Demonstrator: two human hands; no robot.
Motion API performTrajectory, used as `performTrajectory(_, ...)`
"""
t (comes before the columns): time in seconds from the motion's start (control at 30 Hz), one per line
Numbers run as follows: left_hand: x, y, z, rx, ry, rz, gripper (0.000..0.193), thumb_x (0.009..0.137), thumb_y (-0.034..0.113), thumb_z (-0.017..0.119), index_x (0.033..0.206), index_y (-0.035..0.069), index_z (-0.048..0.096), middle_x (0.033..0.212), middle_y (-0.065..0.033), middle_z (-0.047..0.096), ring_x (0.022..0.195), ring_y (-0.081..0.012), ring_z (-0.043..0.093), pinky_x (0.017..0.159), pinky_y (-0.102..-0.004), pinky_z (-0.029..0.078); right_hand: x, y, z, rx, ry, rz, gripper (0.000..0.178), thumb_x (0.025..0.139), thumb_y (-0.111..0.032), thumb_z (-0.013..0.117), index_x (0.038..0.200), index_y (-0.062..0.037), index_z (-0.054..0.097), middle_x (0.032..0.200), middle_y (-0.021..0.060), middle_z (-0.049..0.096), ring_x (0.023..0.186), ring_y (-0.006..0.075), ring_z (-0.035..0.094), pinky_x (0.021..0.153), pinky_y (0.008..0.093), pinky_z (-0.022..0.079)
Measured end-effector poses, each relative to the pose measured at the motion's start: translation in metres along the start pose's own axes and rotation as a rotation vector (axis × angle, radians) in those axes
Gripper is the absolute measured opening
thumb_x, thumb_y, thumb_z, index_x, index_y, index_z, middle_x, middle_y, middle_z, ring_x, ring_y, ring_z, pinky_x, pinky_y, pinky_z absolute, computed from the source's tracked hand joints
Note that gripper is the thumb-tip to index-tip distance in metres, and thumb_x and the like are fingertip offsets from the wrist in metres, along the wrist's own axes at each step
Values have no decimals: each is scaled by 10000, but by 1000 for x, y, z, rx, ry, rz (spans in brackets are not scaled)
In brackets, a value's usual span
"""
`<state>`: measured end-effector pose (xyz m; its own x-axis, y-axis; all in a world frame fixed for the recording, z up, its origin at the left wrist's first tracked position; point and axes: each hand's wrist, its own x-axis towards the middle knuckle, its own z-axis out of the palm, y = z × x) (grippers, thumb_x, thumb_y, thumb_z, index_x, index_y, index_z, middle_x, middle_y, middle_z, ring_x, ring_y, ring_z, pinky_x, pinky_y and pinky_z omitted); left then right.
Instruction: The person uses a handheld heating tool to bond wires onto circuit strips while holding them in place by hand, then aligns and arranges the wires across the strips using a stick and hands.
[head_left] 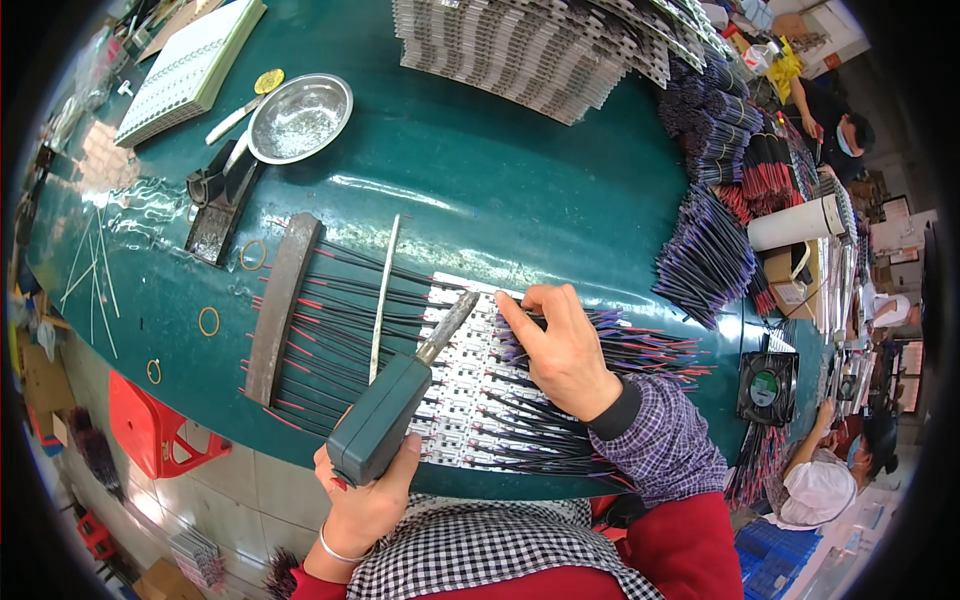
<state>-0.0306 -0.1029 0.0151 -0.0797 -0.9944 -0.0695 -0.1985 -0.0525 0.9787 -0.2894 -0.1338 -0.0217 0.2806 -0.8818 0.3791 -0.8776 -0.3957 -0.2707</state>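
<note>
My left hand [365,505] is closed round a dark green soldering gun [380,420], its metal tip [452,322] over a white circuit-board panel [450,390]. My right hand [565,350] rests on the panel's right part. Its index finger reaches to the board's upper edge; the other fingers curl over black wires [640,350] with red and purple ends, their exact grip partly hidden. More wires run left from the panel, under a thin white stick [384,290] and a brown bar [283,310] that lies across them.
A metal bowl [300,118] and a black stand [222,210] are on the green table [430,150]. Stacked panels [510,60] stand at the back, wire bundles [705,245] at right beside a fan [768,388]. A red stool [150,425] is at left. Other people work at far right.
</note>
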Motion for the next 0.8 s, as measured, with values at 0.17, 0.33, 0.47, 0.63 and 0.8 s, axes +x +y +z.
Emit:
performTrajectory(0.17,-3,-2,1,-9,-6,-19,194,780,-37,769,965,-49,711,834,-41,687,683,-92,610,621,-249,496,-4,2,0,1,16,-35,427,721,27,645,1147,19,673,969,99,592,842,246,592,684,358,488)
performTrajectory(0.33,-3,-5,3,-26,-34,-28,208,783,-37,769,981,-57,708,869,-56,692,715,-96,619,638,-249,498,-4,2,1,-34,52,-66,362,730,-26,654,1089,-9,690,891,60,587,821,211,598,651,333,464)
performTrajectory(0.47,-4,-4,3,-21,-49,-54,219,784,-39,765,994,-57,708,900,-71,690,727,-104,624,643,-248,500,-3,2,1,-69,28,-87,283,755,-63,646,1031,-19,684,882,52,580,814,199,599,641,323,455)
performTrajectory(0.63,-2,-4,2,13,-125,-113,224,779,-43,756,995,-55,701,908,-108,669,746,-171,634,677,-284,507,-2,1,1,-80,14,-95,248,772,-77,635,1010,-23,676,860,51,555,808,195,593,633,319,445)
performTrajectory(0.8,-2,-5,3,51,-150,-139,202,780,-43,751,973,-53,692,889,-120,658,744,-204,633,687,-301,508,-1,1,1,-98,-1,-87,240,760,-78,630,993,-30,667,847,51,529,801,200,580,631,324,438)
